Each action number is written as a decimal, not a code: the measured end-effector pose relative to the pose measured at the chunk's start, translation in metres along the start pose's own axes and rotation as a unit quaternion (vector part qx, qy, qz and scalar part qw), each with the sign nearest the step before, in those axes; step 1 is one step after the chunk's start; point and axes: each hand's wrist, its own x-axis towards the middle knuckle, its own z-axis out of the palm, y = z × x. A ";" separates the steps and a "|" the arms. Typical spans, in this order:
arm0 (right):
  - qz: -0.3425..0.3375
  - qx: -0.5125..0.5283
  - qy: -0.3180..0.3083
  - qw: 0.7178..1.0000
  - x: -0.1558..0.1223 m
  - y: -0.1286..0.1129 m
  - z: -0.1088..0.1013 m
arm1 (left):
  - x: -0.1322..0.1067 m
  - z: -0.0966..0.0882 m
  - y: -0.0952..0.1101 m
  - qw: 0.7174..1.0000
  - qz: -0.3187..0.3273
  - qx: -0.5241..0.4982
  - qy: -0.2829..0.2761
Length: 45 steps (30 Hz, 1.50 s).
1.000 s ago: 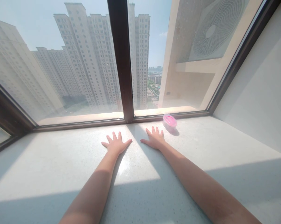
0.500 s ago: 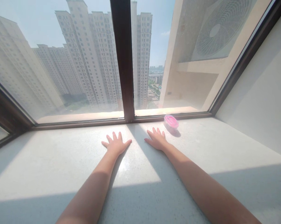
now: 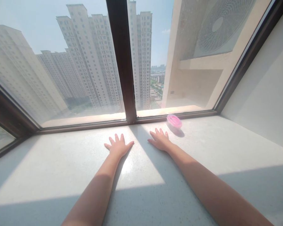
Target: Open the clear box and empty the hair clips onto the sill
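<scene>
My left hand [image 3: 118, 146] lies flat on the pale speckled windowsill [image 3: 68, 163], fingers spread, holding nothing. To its right, my right hand [image 3: 159, 140] also rests palm down on the sill with its fingers apart and nothing in them. A small clear container with a pink lid [image 3: 174, 121] sits just beyond and to the right of my right hand, close to the window frame. The container and the hand appear apart.
A dark brown window frame [image 3: 125, 78] borders the far edge of the sill, with a thick upright in the middle. A white wall [image 3: 263, 103] closes off the right side. Outside the glass stand tall buildings [image 3: 85, 56] and an air-conditioner unit [image 3: 222, 28].
The view has shifted and tilted slightly. Both hands stay spread on the sill, and the pink-lidded container keeps its place beside the right hand.
</scene>
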 end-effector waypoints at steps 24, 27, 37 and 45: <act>-0.001 0.004 0.001 1.000 -0.002 -0.002 -0.003 | -0.001 -0.001 0.001 1.000 -0.004 0.010 -0.014; -0.001 0.005 0.001 1.000 -0.003 -0.002 -0.004 | -0.001 -0.002 0.001 1.000 -0.004 0.008 -0.016; -0.006 0.022 0.009 1.000 0.000 0.000 -0.001 | 0.001 -0.001 0.000 1.000 0.000 0.003 -0.015; -0.023 0.087 0.067 0.994 0.006 0.004 0.007 | 0.001 0.000 -0.003 0.989 0.021 -0.123 0.084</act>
